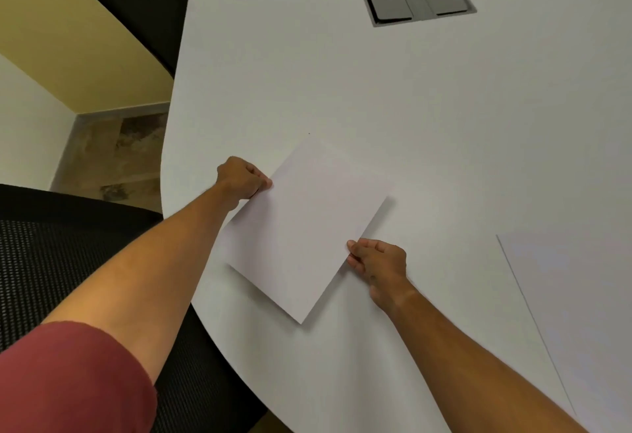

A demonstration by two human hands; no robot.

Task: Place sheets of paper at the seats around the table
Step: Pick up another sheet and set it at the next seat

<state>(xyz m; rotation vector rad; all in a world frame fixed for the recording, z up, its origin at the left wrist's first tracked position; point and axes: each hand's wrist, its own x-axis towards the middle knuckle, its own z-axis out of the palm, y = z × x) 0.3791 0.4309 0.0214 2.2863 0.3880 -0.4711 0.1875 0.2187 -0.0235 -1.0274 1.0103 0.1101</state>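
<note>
Here, both hands pinching one sheet of paper [307, 227] over the white desk [342, 84].

Head view: left hand [243, 178] closed in a tight grip on the sheet's far-left edge, right hand [378, 261] pinching its near-right edge, thumb on top; sheet angled, near the desk's curved rim beside a black mesh chair [68, 255]. Second sheet [574, 296] lying flat, well apart to the right.

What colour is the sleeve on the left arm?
Dark red, almost maroon; the sleeve shows at the lower left of the head view.
</note>
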